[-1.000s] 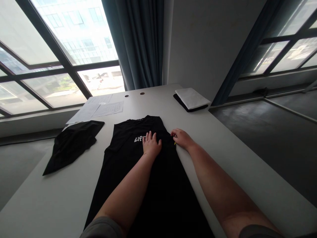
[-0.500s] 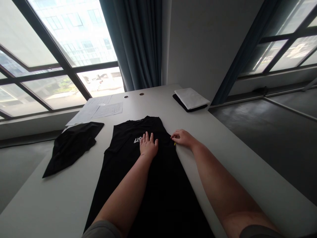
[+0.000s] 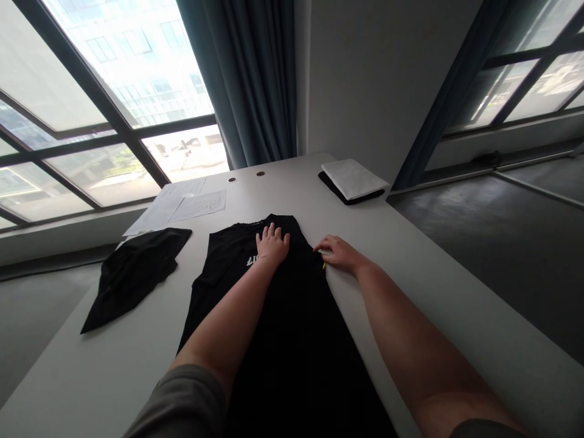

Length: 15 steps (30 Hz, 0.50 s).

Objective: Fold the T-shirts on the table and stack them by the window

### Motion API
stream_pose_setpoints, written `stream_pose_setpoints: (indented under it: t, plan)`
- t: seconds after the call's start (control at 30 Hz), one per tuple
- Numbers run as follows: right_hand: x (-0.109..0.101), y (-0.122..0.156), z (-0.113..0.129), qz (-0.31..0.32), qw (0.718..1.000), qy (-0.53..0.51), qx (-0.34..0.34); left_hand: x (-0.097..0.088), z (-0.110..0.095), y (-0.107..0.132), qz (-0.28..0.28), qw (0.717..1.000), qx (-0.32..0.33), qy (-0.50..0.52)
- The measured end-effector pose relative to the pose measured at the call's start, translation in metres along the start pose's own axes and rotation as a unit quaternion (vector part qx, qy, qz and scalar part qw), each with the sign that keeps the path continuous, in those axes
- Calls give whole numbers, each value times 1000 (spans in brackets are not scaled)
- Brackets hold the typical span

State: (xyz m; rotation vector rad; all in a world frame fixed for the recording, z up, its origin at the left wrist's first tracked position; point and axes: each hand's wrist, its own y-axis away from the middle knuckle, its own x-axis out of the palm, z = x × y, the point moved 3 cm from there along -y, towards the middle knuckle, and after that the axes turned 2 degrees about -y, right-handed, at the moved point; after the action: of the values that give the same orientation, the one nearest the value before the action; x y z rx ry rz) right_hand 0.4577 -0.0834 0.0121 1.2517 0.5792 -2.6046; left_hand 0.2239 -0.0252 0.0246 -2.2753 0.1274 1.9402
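Note:
A black shirt (image 3: 296,328) with white lettering on its chest lies spread out, its neckline toward the far side. My left hand (image 3: 272,243) rests flat on its upper front, fingers spread, just above the lettering. At the shirt's right edge, near the armhole, my right hand (image 3: 338,252) has thumb and fingertips closed on the fabric. A small yellow bit (image 3: 324,264) shows under that hand; I cannot make out what it is. My left forearm covers part of the lettering and of the shirt's left side.
The shirt lies on a white table (image 3: 424,298). Crumpled black cloth (image 3: 137,271) is at the left edge, with printed papers (image 3: 198,205) behind it. A folded white-and-black item (image 3: 353,179) sits at the far right corner. Two cable holes (image 3: 232,180) are near the back edge.
My left hand has slid a little farther up the shirt, off the lettering toward the neckline. My right hand stays at the same edge, its fingers slightly shifted.

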Motion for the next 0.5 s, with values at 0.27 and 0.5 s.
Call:
stream_pose_setpoints:
  t: [0.27, 0.5]
  plan:
    - [-2, -3, -2, -9, 1000, -5, -1, 21, 51, -72, 42, 997, 64, -12]
    - [4, -7, -2, -20, 1000, 5, 1, 25, 46, -86, 18, 984, 167, -52]
